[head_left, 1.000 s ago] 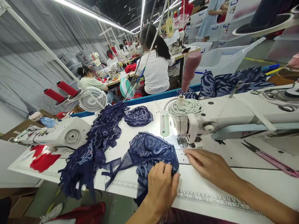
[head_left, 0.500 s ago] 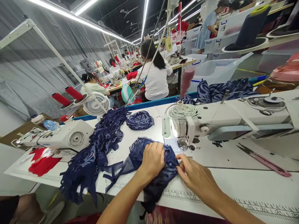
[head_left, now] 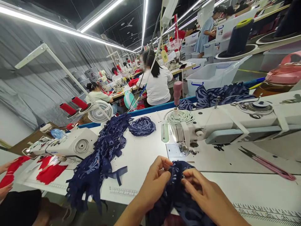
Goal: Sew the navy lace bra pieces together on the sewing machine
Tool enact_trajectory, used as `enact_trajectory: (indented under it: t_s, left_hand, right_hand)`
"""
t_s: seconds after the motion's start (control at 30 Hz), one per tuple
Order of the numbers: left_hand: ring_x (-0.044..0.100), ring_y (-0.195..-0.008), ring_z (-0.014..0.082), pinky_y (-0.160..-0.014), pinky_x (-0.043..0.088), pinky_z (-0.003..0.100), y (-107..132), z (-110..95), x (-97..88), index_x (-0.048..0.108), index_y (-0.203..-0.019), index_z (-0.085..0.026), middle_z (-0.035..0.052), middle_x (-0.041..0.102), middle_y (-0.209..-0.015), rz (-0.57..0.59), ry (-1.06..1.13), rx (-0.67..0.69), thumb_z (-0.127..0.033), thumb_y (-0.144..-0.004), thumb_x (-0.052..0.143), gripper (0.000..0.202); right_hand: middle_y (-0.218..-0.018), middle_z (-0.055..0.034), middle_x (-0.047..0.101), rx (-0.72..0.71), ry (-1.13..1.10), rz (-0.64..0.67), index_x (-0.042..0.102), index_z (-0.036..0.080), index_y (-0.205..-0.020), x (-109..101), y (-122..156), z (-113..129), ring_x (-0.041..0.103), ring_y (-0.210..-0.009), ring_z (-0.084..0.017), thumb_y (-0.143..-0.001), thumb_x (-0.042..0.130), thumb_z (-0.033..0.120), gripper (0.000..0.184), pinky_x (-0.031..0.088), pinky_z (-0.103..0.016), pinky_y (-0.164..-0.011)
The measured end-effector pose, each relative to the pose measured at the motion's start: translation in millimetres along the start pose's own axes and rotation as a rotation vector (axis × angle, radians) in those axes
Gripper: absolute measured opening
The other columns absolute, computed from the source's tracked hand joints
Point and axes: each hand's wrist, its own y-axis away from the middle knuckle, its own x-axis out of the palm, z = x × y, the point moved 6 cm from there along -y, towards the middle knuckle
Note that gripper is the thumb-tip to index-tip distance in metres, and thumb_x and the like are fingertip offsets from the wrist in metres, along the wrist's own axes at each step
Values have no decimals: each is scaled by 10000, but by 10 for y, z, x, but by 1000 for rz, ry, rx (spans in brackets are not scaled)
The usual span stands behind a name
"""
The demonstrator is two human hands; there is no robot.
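A dark navy patterned fabric piece (head_left: 175,194) is gathered between both hands at the table's front edge, its lower part hanging toward my lap. My left hand (head_left: 158,177) pinches its upper edge on the left. My right hand (head_left: 199,185) pinches it on the right, a short way apart. Just beyond stands the sewing machine (head_left: 185,131), its needle area with no fabric under it. A long heap of navy fabric pieces (head_left: 101,157) lies to the left, partly over the table edge. Behind it sits a small stack of rounded patterned pieces (head_left: 142,126).
Pink-handled scissors (head_left: 268,164) lie on the right under the machine arm. A second machine (head_left: 77,142) and red cloth (head_left: 50,173) are on the left, where another person's hands (head_left: 7,175) hold red fabric. Further navy bundles (head_left: 216,94) rest behind my machine.
Both hands have drawn the navy fabric back from beside the needle plate to the table's front edge, lifting and bunching it. Another person's hands with red cloth have appeared at left.
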Motion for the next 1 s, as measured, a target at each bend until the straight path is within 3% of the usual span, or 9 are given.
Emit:
enact_trajectory:
  t_s: [0.13, 0.27, 0.33, 0.43, 0.57, 0.63, 0.8, 0.87, 1.0]
  left_hand:
    - [426, -623, 87, -569, 335, 198, 4, -151, -29, 582, -1001, -221, -39, 512, -797, 89, 125, -166, -205, -705, 558, 298]
    - [375, -615, 87, -583, 299, 213, -30, -317, -222, 582, -1050, -216, -68, 461, -734, 96, 9, -156, -233, -729, 586, 321]
    - [400, -663, 92, -628, 307, 219, -54, -351, -324, 593, -1120, -224, -75, 462, -746, 113, -187, -87, -227, -755, 647, 369]
    - [424, -679, 103, -661, 315, 238, -92, -271, -370, 657, -1154, -242, -77, 501, -741, 167, -510, -13, -226, -746, 736, 416]
    - [538, -837, 153, -787, 384, 265, -132, -118, -236, 699, -895, -191, -6, 616, -860, 173, -596, 111, -188, -822, 627, 103]
    - [556, -885, 163, -812, 407, 266, -137, -34, -134, 644, -897, -181, 10, 612, -900, 178, -451, 103, -196, -862, 565, 87]
    - [428, -602, 88, -598, 335, 221, -129, 192, 65, 571, -1093, -192, -65, 463, -739, 210, 24, -141, -318, -883, 603, 247]
    - [424, -640, 87, -625, 331, 220, -135, 211, 98, 631, -1125, -182, -62, 475, -741, 205, 26, -153, -318, -830, 695, 331]
    - [523, -824, 133, -771, 389, 243, -153, 207, 151, 741, -957, -158, 0, 625, -863, 183, -41, -96, -291, -760, 768, 239]
  right_hand:
    - [-1021, -71, 753, 275, -600, 66, 550, 265, -1074, 305, 70, 8, 728, -961, -259, -848, 661, 576, 400, 584, -357, -765]
    - [-846, -6, 667, 422, -891, 154, 538, 255, -1120, 352, 107, 113, 664, -753, -191, -835, 710, 571, 459, 547, -329, -720]
    - [-831, 2, 632, 350, -719, 208, 556, 264, -1165, 237, 92, 98, 627, -699, -180, -845, 704, 511, 430, 543, -318, -684]
    - [-1042, -46, 636, 9, -145, 175, 587, 304, -1238, -34, 18, 112, 626, -746, -182, -881, 633, 380, 368, 532, -298, -664]
    - [-1003, -46, 588, -306, 275, 118, 642, 268, -961, -237, -77, 249, 582, -671, -144, -1001, 460, 358, 207, 492, -269, -614]
    - [-925, -35, 610, -303, 244, 168, 608, 252, -830, -273, -144, 285, 602, -714, -160, -1019, 461, 415, 290, 509, -264, -647]
    - [-718, -6, 628, -149, 139, 188, 630, 248, -745, -341, -214, 221, 602, -689, -190, -981, 516, 510, 371, 488, -257, -584]
    - [-693, 2, 626, -90, 137, 177, 648, 242, -754, -342, -188, 165, 588, -668, -183, -957, 553, 526, 362, 462, -247, -552]
    - [-653, 11, 591, -44, 119, 135, 617, 236, -717, -326, -144, 122, 543, -629, -166, -947, 546, 547, 393, 433, -237, -535]
